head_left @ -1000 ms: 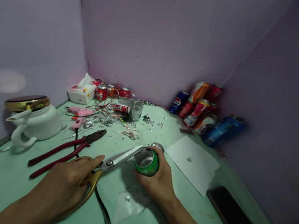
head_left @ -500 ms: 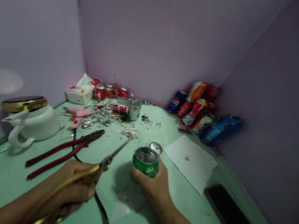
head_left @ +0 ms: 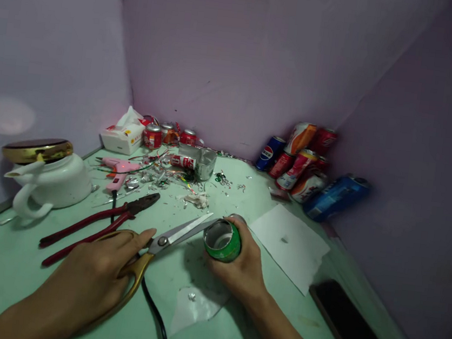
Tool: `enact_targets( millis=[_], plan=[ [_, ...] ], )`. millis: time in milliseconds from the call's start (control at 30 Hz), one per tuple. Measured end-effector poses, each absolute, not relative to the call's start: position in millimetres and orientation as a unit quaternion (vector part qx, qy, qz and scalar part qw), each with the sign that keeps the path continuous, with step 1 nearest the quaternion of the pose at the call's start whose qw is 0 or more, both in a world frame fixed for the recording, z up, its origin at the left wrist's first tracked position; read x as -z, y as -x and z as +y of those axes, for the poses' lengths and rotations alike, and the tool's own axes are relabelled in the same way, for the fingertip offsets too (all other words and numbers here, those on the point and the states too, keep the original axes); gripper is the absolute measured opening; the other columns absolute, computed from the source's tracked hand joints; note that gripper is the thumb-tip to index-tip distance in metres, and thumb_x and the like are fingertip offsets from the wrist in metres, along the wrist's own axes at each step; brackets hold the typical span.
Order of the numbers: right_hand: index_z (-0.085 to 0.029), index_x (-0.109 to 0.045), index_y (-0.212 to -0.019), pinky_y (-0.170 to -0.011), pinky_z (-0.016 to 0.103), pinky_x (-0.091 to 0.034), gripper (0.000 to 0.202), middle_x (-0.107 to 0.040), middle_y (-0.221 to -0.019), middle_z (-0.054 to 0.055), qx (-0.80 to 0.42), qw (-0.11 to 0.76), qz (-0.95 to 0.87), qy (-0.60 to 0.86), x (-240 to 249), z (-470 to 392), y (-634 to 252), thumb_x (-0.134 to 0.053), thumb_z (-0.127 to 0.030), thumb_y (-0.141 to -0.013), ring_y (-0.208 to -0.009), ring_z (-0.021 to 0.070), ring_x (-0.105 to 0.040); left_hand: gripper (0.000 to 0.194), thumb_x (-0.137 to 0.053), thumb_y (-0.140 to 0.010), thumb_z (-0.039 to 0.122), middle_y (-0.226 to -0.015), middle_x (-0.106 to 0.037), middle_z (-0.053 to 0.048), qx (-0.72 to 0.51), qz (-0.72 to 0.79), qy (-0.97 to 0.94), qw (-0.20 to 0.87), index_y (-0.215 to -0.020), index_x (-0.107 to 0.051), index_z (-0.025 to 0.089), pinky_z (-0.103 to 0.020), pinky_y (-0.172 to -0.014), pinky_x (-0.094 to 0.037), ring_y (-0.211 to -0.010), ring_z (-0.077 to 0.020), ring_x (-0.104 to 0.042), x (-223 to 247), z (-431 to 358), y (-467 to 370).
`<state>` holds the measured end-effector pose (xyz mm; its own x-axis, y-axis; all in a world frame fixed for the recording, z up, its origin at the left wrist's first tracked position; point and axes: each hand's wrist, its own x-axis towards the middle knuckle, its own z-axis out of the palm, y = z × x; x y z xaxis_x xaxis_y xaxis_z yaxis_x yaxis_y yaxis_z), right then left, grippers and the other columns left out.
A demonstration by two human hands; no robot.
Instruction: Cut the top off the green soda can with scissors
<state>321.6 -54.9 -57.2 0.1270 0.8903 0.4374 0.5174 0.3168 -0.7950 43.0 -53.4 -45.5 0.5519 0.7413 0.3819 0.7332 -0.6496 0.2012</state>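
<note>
- Pale purple walls (head_left: 239,56) meet behind a light green tabletop (head_left: 144,318), strewn toward the back with metal scraps (head_left: 160,175).
- Near the middle of the front area, the person's right hand (head_left: 245,269) holds a green can (head_left: 233,249), its fingers and thumb wrapped around the side. Half a second ago the can stood nearly upright; now it is tipped, its open mouth turned to the left.
- Gold-handled scissors (head_left: 163,241) are gripped in the left hand (head_left: 102,270), its fingers closed around the handles and the thumb laid forward toward the pivot. Half a second ago they were turned edge-on, clear of the can; now their blades lie flatter and slightly parted, one reaching the can's rim. Whether it bites into the metal cannot be told.
- Behind the right hand's fingers, a round metal piece (head_left: 239,218) is partly hidden; half a second ago it showed more fully.
- Red-handled pliers (head_left: 118,217) lie just beyond the left hand, with a pink glue gun (head_left: 118,171) farther back and a white teapot (head_left: 59,183) to the left.
- Unmoved on the right are a white sheet (head_left: 289,258), a dark phone-like slab (head_left: 359,326) and a pile of drink cans (head_left: 296,161).
- Below the green can, a pale scrap (head_left: 193,313) lies flat on the tabletop.
</note>
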Motion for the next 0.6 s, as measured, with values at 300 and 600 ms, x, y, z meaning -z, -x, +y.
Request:
enact_targets(
  millis=[300, 600],
  plan=[
    [-0.023, -0.062, -0.108, -0.08, 0.038, -0.059, 0.053, -0.074, -0.1, 0.004, -0.207, 0.497, -0.621, 0.57, 52, -58, -316, -0.076, -0.026, -0.057, -0.09, 0.0264, -0.072, 0.048, -0.037, -0.091, 0.013, -0.1, -0.076, -0.013, -0.173, 0.427, -0.887, -0.008, -0.132, -0.063, 0.01, -0.04, -0.064, -0.065, -0.076, -0.0258, -0.076, 44, -55, -48],
    [-0.024, -0.063, -0.107, -0.075, 0.036, -0.06, 0.053, -0.077, -0.092, 0.002, -0.23, 0.512, -0.573, 0.597, 54, -61, -310, -0.076, -0.029, -0.055, -0.081, 0.0253, -0.074, 0.038, -0.048, -0.092, 0.023, -0.104, -0.08, -0.004, -0.234, 0.443, -0.842, 0.199, -0.123, -0.07, 0.024, -0.023, -0.071, -0.06, -0.088, -0.02, -0.077, 44, -55, -52]
  ],
)
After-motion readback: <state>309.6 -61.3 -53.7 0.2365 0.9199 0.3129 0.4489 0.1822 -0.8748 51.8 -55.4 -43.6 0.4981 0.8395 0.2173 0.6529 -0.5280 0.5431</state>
